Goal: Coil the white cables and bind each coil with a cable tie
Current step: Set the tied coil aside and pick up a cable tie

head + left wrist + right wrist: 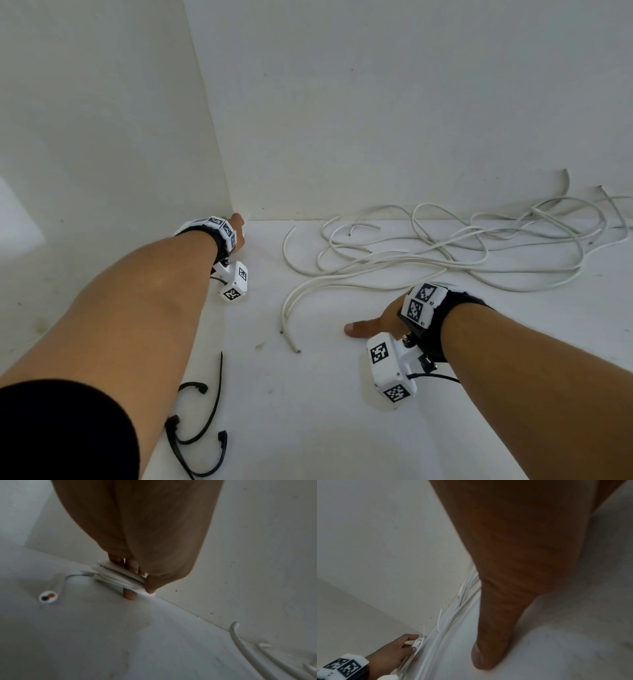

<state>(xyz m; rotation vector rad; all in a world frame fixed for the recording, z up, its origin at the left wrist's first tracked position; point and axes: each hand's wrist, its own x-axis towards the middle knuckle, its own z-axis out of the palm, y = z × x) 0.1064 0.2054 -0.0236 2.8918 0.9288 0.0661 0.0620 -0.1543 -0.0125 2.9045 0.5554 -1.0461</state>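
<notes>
My left hand [238, 229] reaches into the far corner where the two walls meet. In the left wrist view my left hand [135, 568] grips a small coil of white cable [116, 576], thumb on one side and fingers on the other. A thin white strip [424, 630] sticks up from that coil. A tangle of loose white cables [445, 246] lies on the white surface at the right. My right hand [375, 323] rests on the surface just in front of the tangle, thumb stretched out to the left. Its fingers are hidden behind the wrist mount.
Several black cable ties [195, 431] lie at the near left, partly under my left arm. A cut cable end [49, 597] with two cores lies close to the coil. White walls [342, 120] close off the back and the left.
</notes>
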